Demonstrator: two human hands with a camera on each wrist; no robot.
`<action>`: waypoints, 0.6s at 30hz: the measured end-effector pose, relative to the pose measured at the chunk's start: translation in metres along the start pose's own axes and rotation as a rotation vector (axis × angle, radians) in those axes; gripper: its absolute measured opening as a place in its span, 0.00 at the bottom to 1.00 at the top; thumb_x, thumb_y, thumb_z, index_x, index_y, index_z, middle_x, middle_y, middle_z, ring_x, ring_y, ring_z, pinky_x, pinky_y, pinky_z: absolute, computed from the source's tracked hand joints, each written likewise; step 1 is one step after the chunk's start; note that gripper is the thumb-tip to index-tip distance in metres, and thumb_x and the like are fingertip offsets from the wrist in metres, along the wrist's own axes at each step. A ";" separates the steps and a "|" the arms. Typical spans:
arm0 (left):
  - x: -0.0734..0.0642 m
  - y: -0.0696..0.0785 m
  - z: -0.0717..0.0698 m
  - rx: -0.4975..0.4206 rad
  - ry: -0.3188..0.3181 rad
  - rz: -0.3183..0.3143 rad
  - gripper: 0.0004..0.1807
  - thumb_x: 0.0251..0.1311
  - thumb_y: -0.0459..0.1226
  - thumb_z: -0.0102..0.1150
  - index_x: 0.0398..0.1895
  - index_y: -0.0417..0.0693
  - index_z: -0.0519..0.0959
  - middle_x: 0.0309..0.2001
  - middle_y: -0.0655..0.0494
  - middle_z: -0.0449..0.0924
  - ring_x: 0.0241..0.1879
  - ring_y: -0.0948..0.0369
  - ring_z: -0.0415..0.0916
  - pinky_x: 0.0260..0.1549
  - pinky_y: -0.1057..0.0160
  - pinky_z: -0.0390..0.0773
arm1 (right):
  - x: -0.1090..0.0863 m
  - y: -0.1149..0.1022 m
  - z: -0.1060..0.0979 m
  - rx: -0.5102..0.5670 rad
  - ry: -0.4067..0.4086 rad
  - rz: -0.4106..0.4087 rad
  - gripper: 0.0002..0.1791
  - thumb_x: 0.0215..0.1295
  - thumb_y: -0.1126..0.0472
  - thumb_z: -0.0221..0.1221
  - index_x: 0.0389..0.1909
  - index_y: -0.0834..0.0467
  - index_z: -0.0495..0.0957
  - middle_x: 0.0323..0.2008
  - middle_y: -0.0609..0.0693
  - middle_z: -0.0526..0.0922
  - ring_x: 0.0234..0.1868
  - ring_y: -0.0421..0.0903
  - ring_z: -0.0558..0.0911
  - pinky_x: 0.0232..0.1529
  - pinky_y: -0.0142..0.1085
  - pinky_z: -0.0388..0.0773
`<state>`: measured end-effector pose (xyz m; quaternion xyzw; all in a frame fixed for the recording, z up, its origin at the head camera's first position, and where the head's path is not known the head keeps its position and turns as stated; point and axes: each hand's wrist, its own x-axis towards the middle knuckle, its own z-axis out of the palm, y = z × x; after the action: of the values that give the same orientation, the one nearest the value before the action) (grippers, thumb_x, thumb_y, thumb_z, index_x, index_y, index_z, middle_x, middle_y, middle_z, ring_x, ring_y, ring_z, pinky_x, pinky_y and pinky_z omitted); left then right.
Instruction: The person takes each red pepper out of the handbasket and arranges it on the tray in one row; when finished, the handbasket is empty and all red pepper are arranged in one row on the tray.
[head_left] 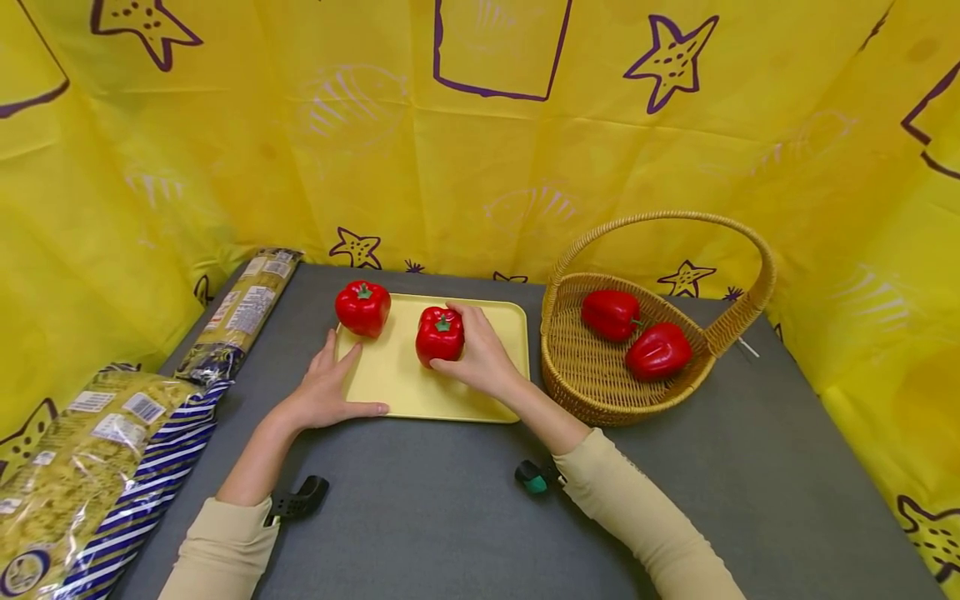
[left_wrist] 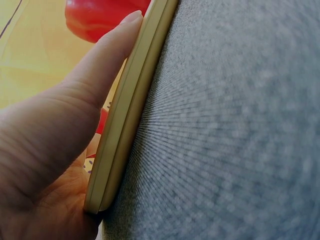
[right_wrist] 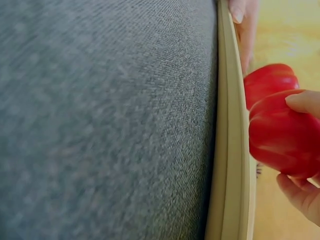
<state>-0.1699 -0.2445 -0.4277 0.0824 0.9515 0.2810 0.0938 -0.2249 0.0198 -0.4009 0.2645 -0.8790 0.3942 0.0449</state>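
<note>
The left hand point(head_left: 322, 393), fingers spread, rests against the yellow tray point(head_left: 442, 398), thumb at its near edge, apparently steadying it; the right hand point(head_left: 480, 354) pinches an upright red bell pepper point(head_left: 437, 337) by its sides over the tray, probably keeping it level.

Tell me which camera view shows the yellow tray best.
The head view: it looks down on the tray, showing most of its surface and rim. The left wrist view shows little but its edge, beside the left hand; the right wrist view likewise shows mainly an edge.
</note>
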 end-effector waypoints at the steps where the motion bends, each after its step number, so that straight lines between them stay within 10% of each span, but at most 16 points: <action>1: 0.000 0.000 0.000 0.000 0.001 0.000 0.65 0.45 0.63 0.69 0.75 0.33 0.48 0.73 0.28 0.22 0.69 0.28 0.33 0.60 0.26 0.47 | 0.001 0.000 0.001 -0.004 0.000 -0.001 0.49 0.47 0.58 0.75 0.69 0.64 0.60 0.60 0.59 0.69 0.61 0.51 0.69 0.61 0.44 0.70; 18: 0.001 -0.003 0.001 0.002 -0.010 -0.007 0.65 0.45 0.64 0.68 0.76 0.35 0.48 0.74 0.29 0.22 0.70 0.29 0.32 0.59 0.25 0.47 | 0.020 -0.008 0.016 -0.032 -0.008 0.009 0.47 0.50 0.57 0.74 0.69 0.61 0.59 0.62 0.56 0.68 0.62 0.50 0.68 0.60 0.43 0.71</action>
<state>-0.1712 -0.2466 -0.4302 0.0806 0.9516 0.2793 0.0995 -0.2359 -0.0046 -0.4014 0.2610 -0.8866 0.3793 0.0439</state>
